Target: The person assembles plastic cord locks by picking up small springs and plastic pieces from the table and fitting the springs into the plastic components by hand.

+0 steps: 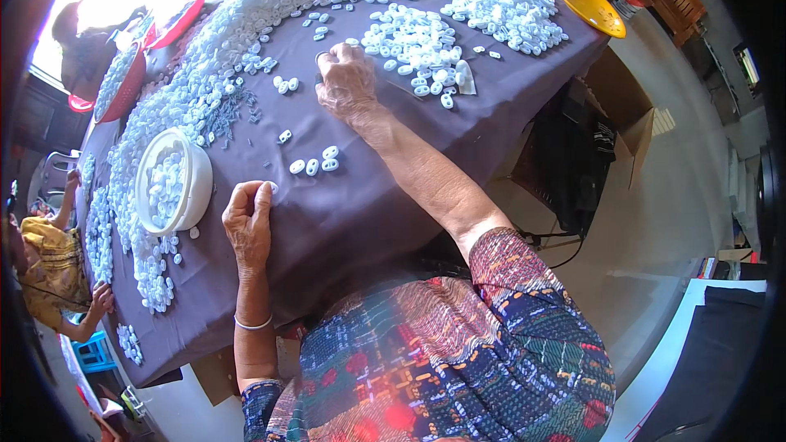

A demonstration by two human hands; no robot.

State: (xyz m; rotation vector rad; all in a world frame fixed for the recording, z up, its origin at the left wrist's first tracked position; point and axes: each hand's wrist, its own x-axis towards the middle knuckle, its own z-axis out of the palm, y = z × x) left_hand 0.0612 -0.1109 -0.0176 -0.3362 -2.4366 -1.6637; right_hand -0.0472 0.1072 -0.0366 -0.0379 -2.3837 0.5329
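My left hand [248, 217] is over the near part of the cloth. Its thumb and forefinger pinch a small white oval piece [273, 187], mostly covered by the fingers. Farther out, my right hand [348, 83] is closed with its fingers curled; whatever they may hold is hidden. A white piece [352, 42] lies just beyond its knuckles. Between the hands sits a small group of white oval two-hole pieces [312, 167]. A larger heap of the same pieces [413, 41] lies right of my right hand, with a flat pale scrap [466, 78] at its edge.
A long bank of white pieces [205, 57] crosses the dark tablecloth [368, 221]. On it stands a white tub [196, 188], with thin grey-blue slivers [233, 110] nearby. Red baskets [123, 86] are far left, a yellow tray [585, 4] far right. Other people sit round the table.
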